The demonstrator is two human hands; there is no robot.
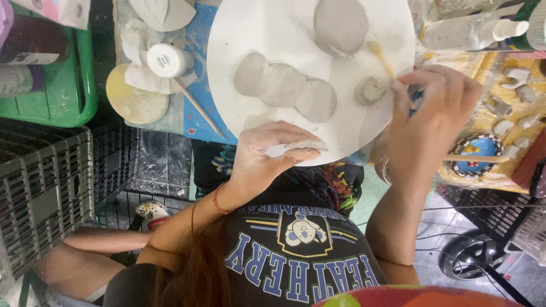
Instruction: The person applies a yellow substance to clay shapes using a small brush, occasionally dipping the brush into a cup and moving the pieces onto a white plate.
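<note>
cluttered counter (170,122) carries a round white board (273,34); at its near edge left hand (264,156) pinches a flat clay piece (307,145); right hand (429,116) grips a wooden tool (380,57) touching a small clay lump (371,90).

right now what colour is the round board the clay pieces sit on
White, seen in the head view: the round board carries grey clay pieces.

Matt white round board (267,28), smooth, dusted pale. Damp-looking grey clay discs (284,85) on it, matt, one scored with fine ridges; a larger grey clay round (341,23) near the far edge, smooth. Small clay lump (371,90), dull and rough. Thin wooden stick (380,57), pale and matt. Clear plastic spray bottle (466,31), glossy. Green plastic tray (68,96), shiny. Grey plastic crate (40,187), matt lattice. Crumpled white paper (136,40)
</note>
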